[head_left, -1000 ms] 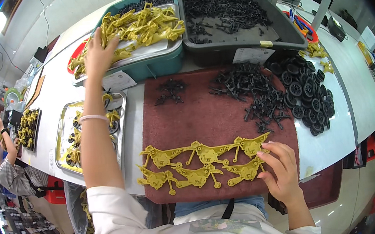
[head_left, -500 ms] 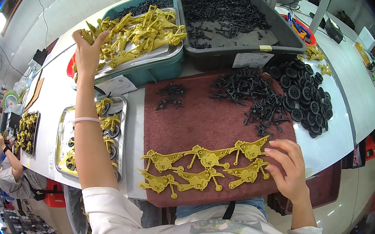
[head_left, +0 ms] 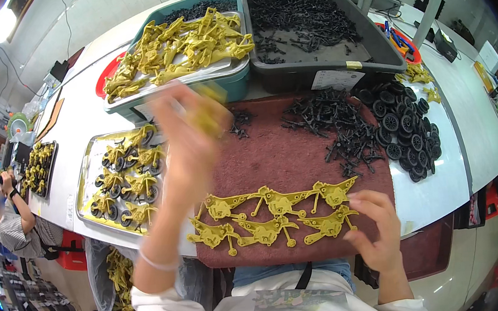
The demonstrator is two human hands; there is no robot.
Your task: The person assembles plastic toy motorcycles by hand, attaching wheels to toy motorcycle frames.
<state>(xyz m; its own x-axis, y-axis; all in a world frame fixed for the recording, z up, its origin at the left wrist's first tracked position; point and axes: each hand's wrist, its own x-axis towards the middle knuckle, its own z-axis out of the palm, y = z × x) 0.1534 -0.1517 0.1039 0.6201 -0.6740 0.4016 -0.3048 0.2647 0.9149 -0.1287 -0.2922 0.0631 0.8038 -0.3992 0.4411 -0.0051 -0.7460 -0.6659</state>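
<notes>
The person's blurred left hand [head_left: 183, 118] was closed on a yellow moulded-plastic piece [head_left: 209, 118] above the dark red fabric mat [head_left: 255, 161]; its direction was unreadable. Six flat yellow plastic parts [head_left: 278, 203] lay below in two rows, presumably for easy reach, long axes left-to-right, upper narrow ends pointing right. The right hand [head_left: 378, 230], fingers apart, framed the rows' right end, perhaps steadying it.

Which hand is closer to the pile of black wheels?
Right. The right hand is below the wheels in the picture; the left hand is farther off, left across the mat.
</notes>
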